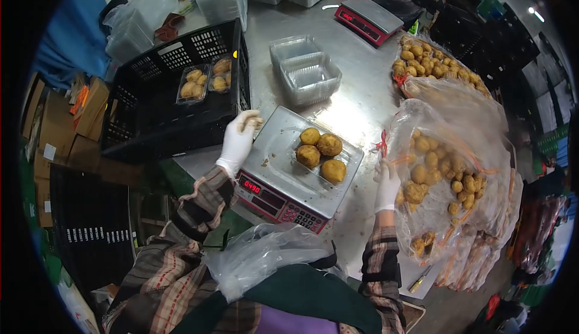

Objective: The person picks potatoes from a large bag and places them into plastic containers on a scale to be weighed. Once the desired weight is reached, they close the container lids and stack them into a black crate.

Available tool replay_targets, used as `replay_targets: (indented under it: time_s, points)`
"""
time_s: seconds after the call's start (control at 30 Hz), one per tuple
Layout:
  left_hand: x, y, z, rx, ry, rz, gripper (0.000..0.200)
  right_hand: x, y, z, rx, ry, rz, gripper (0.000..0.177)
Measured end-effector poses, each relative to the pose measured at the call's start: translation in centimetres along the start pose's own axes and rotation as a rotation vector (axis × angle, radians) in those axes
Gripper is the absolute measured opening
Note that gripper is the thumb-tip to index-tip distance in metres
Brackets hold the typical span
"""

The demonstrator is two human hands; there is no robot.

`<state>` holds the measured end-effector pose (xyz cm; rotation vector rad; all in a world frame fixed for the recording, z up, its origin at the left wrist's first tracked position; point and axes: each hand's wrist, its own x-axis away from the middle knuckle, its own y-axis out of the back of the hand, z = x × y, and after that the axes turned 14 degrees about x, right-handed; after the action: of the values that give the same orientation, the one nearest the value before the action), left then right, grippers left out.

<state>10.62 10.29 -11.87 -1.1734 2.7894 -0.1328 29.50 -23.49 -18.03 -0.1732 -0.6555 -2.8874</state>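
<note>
Several potatoes sit in a clear plastic tray on a digital scale, whose red display reads 0.490. At the scale's left edge is my left hand, in a white glove with worn fingertips showing. Its fingers are curled together and nothing shows in them. My right hand, also gloved, is to the right of the scale. Its fingers close on the near edge of a transparent plastic bag of potatoes, though the fingertips are partly hidden.
A black crate at left holds two packed clear boxes of potatoes. Stacked empty clear trays stand behind the scale. A second scale and another potato bag are farther back. A knife lies at lower right.
</note>
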Motion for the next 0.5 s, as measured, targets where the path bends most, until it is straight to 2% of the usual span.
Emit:
replay_targets:
  time_s: [0.13, 0.2, 0.23, 0.33, 0.37, 0.47, 0.5]
  points:
    - [0.7, -2.4, 1.0, -0.018, 0.024, 0.079, 0.022, -1.6, -3.0, 2.9, 0.021, 0.09, 0.024, 0.034]
    - [1.1, -3.5, 1.3, -0.137, 0.205, 0.118, 0.026, -2.7, -4.7, 3.1, 0.053, 0.156, -0.005, 0.036]
    - [1.3, -3.8, 2.6, -0.133, 0.199, 0.146, 0.027, -3.3, -5.6, 2.9, -0.001, 0.12, -0.013, 0.039]
    - [2.4, -5.3, 3.2, -0.174, 0.263, 0.203, 0.031, -2.7, -6.1, 4.8, 0.234, 0.128, -0.004, 0.046]
    - [2.8, -5.6, 3.4, -0.221, 0.257, 0.212, 0.032, -4.2, -7.0, 1.9, 0.37, 0.302, -0.109, 0.044]
    - [3.7, -4.9, 5.1, -0.251, 0.207, 0.256, 0.03, -0.2, -6.1, 6.7, 0.452, 0.475, -0.091, 0.04]
    - [4.4, -4.8, 4.7, -0.246, 0.222, 0.276, 0.029, 0.9, -6.4, 7.1, 0.578, 0.563, -0.138, 0.035]
